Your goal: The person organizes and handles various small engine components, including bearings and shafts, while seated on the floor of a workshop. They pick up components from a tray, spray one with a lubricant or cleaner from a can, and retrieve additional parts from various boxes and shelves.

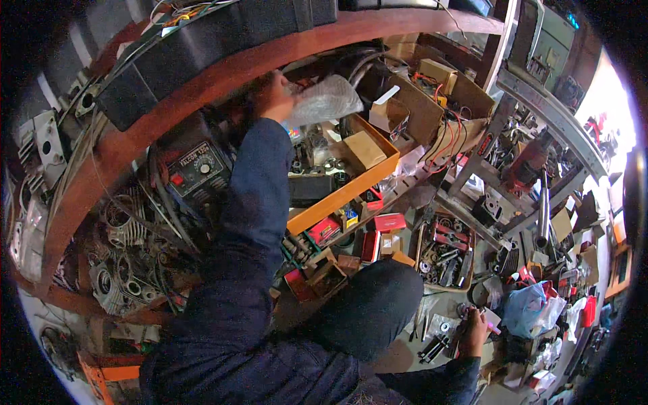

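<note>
My left hand (275, 100) is raised over an orange-edged wooden drawer (347, 194), closed on the edge of a crumpled clear plastic bag (329, 100). What the bag holds, if anything, is too blurred to tell. Inside the drawer lie a tan cardboard box (364, 149), a black box (312, 189) and several small metal parts. Down at the right, my right hand (474, 333) is closed near the floor, with a small round metal piece (464, 310) and a pink-and-white item (492, 320) at its fingertips. Exactly what it grips is unclear.
A red-brown curved beam (236, 59) crosses above the drawer. Beyond it stands an open carton (466, 101) with wires. A tray of tools (445, 251), small red boxes (389, 222) and a grey metal frame (486, 169) crowd the right. Engine parts (125, 283) pile up left.
</note>
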### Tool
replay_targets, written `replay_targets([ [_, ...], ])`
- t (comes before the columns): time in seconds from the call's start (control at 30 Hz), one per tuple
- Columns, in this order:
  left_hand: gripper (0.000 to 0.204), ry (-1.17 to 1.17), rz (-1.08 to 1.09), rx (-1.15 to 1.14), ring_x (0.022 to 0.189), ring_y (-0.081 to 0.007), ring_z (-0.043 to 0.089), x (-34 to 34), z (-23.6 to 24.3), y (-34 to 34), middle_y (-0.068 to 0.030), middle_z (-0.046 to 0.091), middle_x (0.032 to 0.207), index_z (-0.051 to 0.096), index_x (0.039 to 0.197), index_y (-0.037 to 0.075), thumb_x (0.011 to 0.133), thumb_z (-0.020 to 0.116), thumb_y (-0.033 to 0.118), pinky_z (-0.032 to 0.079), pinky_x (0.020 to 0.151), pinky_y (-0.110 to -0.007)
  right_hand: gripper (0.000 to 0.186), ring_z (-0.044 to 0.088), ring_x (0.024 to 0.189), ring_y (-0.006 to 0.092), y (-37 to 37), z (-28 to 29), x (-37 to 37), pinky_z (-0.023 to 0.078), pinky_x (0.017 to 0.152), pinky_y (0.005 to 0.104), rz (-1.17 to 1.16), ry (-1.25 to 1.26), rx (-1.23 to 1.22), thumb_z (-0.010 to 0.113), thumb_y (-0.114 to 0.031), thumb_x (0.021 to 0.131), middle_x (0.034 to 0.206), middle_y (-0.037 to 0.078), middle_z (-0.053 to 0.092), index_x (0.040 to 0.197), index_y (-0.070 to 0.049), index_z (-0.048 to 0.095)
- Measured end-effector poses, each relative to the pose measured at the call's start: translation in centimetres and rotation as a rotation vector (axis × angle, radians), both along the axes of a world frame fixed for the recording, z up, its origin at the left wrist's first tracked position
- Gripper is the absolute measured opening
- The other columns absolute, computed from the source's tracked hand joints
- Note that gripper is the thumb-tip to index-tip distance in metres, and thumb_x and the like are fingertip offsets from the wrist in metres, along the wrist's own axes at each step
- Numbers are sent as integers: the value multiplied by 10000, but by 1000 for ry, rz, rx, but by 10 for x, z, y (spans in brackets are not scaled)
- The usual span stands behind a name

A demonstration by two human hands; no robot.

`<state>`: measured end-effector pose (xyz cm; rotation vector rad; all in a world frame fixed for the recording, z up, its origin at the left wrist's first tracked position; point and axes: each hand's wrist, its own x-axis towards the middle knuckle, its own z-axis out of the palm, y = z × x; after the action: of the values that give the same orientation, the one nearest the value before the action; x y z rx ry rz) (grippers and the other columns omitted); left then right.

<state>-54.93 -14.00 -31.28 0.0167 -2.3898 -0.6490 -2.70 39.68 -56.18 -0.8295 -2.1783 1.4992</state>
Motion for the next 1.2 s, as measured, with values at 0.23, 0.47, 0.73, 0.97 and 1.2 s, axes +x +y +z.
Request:
replay_targets([
  [0.23,422,62,-107,-2,1117,-335,620,47,49,36,-147,640,1199,617,1159,97,800,784,243,459,994,-442,238,628,903,310,32,-34,12,513,767,387,54,-228,240,589,-86,888,1042,166,637,1112,-109,664],
  [0.47,145,-273,-759,-559,1054,-315,648,47,26,52,-121,700,1078,753,937,109,804,724,158,486,948,-429,132,577,740,184,-4,23,3,456,578,319,8,-194,33,608,-161,940,898,80,597,1033,-77,648],
  [0.73,237,-152,-580,-195,1091,-306,642,54,29,45,-151,692,1104,740,1023,83,800,657,86,498,951,-403,170,518,575,97,-4,16,-12,397,499,258,-181,-55,-412,653,-245,938,755,-14,598,1008,-90,638],
  [0.97,678,-278,-1222,-542,1195,-323,510,95,27,114,-85,634,1223,632,1269,92,623,837,98,390,1079,-420,169,585,714,121,11,8,-6,455,598,280,-135,-111,-562,637,-237,947,876,12,644,1010,-82,658],
  [1.2,642,-263,-796,-527,1196,-328,511,81,25,86,-105,632,1193,634,1261,103,654,844,98,410,1036,-440,311,625,903,247,22,-12,-2,487,772,338,199,-314,343,657,-114,847,1058,136,642,1157,-109,666],
])
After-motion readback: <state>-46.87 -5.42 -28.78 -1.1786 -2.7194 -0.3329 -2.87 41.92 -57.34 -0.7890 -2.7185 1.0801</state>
